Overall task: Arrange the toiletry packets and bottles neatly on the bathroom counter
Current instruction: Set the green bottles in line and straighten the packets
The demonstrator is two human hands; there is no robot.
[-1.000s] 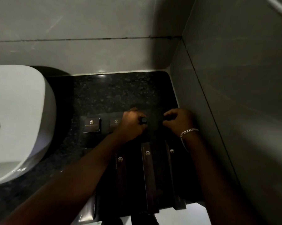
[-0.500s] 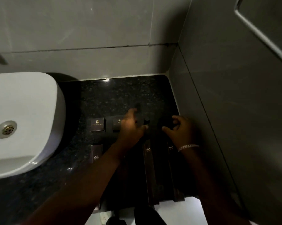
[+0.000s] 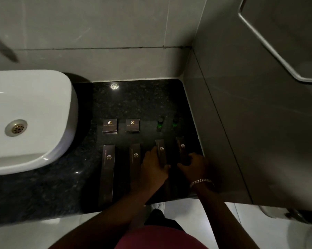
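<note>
Right of the sink, both hands have left the two little bottles standing. Now the left hand and right hand each grip a long packet nearer the counter's front edge, straightening the row.

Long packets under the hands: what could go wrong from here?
1. The left hand and right hand grip the two right long packets, which may skew out of line with the left pair.
2. The two small bottles stand upright just beyond those packets; a forward push could topple them.
3. The packets' near ends lie close to the counter edge and might slide off.
</note>
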